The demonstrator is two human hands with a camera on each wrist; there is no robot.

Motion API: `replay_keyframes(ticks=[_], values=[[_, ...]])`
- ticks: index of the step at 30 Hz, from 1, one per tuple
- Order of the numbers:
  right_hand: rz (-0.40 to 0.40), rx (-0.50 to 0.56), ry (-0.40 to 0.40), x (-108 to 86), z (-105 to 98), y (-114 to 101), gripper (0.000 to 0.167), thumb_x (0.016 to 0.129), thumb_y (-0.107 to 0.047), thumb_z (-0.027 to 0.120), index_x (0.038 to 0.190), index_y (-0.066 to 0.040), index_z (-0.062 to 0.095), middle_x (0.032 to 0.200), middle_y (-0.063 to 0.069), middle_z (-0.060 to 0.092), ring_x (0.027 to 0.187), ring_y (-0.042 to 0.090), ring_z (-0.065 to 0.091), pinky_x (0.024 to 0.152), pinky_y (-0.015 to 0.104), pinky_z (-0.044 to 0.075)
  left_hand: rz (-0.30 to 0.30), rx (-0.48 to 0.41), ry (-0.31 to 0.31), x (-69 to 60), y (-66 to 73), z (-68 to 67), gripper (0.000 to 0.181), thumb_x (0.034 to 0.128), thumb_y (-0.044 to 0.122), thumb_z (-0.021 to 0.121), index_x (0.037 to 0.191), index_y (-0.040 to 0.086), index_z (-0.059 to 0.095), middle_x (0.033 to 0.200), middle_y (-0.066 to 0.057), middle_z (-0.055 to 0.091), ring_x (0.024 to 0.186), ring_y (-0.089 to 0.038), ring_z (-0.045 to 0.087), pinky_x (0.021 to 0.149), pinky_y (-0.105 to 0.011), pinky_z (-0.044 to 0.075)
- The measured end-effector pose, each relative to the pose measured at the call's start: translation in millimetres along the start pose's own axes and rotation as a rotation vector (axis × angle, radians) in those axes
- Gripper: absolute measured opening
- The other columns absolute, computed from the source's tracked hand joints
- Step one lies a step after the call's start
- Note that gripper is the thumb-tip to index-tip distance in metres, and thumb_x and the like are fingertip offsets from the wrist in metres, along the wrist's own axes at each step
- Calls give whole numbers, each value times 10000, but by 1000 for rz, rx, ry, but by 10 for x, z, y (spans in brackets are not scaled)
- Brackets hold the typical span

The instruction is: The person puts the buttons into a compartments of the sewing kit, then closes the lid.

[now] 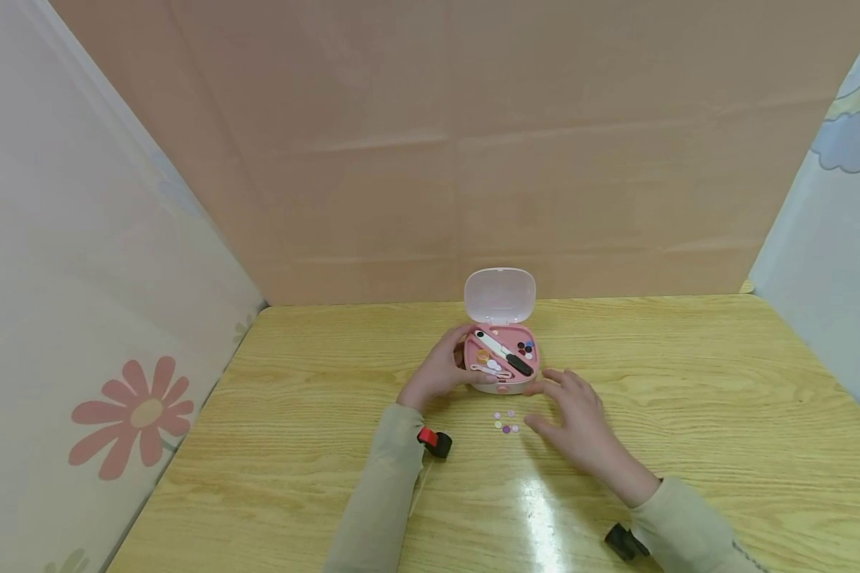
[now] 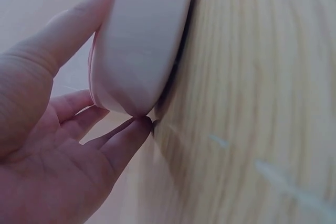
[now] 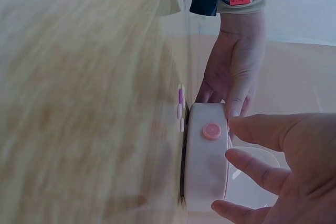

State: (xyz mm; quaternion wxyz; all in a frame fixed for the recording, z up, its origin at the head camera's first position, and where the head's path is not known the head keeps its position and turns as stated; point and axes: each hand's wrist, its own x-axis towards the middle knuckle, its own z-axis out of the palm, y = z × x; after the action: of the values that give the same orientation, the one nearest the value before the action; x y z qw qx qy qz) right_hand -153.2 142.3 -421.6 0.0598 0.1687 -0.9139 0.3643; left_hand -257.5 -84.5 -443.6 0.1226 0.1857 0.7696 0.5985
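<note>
Box (image 3: pixel 205 166) is sitting mid-table near the far edge, lid (image 1: pixel 500 296) standing open at the back. Left hand (image 1: pixel 440 370) is grasping the box at its left side, thumb pressing over the front, fingers reaching round the side. Right hand (image 1: pixel 576 422) is hovering by the right front corner, released, fingers spread; whether a fingertip is touching the box, cannot tell. Table (image 1: pixel 315 398) is showing light wood grain, with glare (image 1: pixel 541 517) shining near the front. Tan sheet (image 1: pixel 444 159) is hanging behind, creased. Pale side panels are flanking the table, the left bearing a red flower (image 1: pixel 146 413), the right a blue cloud (image 1: pixel 847 143). Loose buttons (image 1: pixel 506 430), purple, pinkish and yellowish, are lying on the wood just in front of the box, right thumb close beside them. Inside, a white-and-black tool (image 1: pixel 498 348) is lying diagonally across; dark, blue and white buttons are sitting right of it, an orange piece (image 1: pixel 483 356), white bits and a pale strip left. Left thumb is partly covering the strip's end. Black wrist mounts are riding on both beige sleeves (image 1: pixel 383 477), the left one carrying a red tag (image 1: pixel 427 436).
</note>
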Motion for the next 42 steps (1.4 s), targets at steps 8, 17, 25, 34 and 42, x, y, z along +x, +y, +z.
replay_keyframes(ticks=[8, 17, 25, 34, 42], values=[[15, 1, -11, -5, 35, -12, 321, 798, -138, 775, 1094, -114, 656, 1354, 264, 455, 1285, 526, 257, 983, 707, 132, -9, 45, 18, -7, 30, 3, 865, 712, 83, 850, 1444, 150, 394, 1414, -70, 385, 1224, -229, 475, 980, -349, 431], [39, -4, -26, -30, 71, -8, 339, 790, -158, 781, 1102, -112, 657, 1353, 285, 441, 1271, 521, 278, 984, 698, 143, -27, 68, 24, -7, 17, 20, 867, 724, 98, 843, 1453, 140, 376, 1403, -51, 398, 1204, -193, 490, 960, -294, 443], [43, 4, -35, -38, 55, -15, 337, 784, -159, 793, 1091, -116, 660, 1353, 291, 441, 1275, 530, 271, 983, 700, 136, -38, 67, 34, -2, 4, 20, 869, 718, 101, 848, 1450, 161, 384, 1400, -28, 398, 1211, -187, 483, 962, -286, 440], [30, -13, -33, -40, 51, -33, 352, 782, -166, 794, 1103, -117, 658, 1355, 280, 445, 1277, 523, 276, 979, 701, 144, -37, 87, 38, -7, 23, 17, 865, 709, 121, 858, 1442, 185, 404, 1399, -6, 410, 1227, -203, 472, 989, -331, 421], [36, -17, -48, -47, 90, -32, 344, 773, -163, 795, 1086, -122, 657, 1364, 293, 433, 1278, 545, 269, 977, 708, 143, -39, 69, 32, -17, 16, 11, 861, 723, 109, 847, 1449, 158, 386, 1405, -36, 405, 1220, -203, 474, 972, -304, 434]])
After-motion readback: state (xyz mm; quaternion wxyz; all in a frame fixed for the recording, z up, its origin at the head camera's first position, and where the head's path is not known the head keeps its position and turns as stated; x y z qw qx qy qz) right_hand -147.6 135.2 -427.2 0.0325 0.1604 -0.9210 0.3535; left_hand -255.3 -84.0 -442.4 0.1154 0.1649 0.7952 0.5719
